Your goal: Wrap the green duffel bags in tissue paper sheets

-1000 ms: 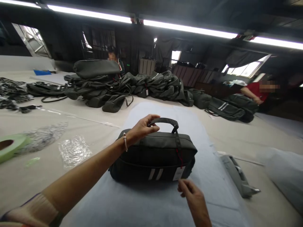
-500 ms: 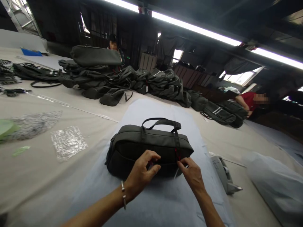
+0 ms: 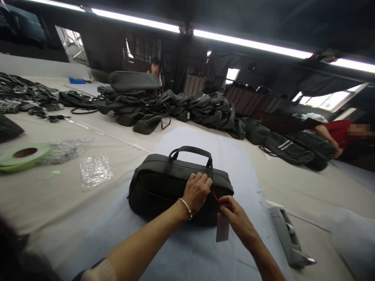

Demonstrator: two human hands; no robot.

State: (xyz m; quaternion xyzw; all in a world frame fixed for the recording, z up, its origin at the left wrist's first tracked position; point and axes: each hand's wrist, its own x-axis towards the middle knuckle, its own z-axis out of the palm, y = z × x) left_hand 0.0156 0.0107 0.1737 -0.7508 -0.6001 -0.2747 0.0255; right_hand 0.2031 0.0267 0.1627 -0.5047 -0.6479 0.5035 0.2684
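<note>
A dark duffel bag [image 3: 164, 183] lies on its base on a pale blue sheet, with its looped carry handle [image 3: 190, 149] standing up. My left hand [image 3: 197, 191], wearing a silver bracelet, is closed against the bag's near side at the lower end of the right handle strap. Its fingers hide the exact grip. From beside those fingertips a thin red cord [image 3: 215, 195] runs down to my right hand [image 3: 234, 210], which pinches it between thumb and fingers. A grey rectangular hang tag [image 3: 222, 228] dangles below the right fingers, in front of the bag's right end.
Dark bags [image 3: 202, 109] are heaped along the far side. A grey handheld tool [image 3: 288, 238] lies to the right beside clear plastic [image 3: 351, 230]. On the left are a green tape roll [image 3: 43, 154], a plastic sheet [image 3: 96, 171] and straps [image 3: 26, 91]. A person in red [image 3: 336, 130] handles bags at right.
My left hand has moved up and right from in front of the bag and closed at the handle strap. The red cord is now stretched, and the tag hangs in view. The camera view has turned left.
</note>
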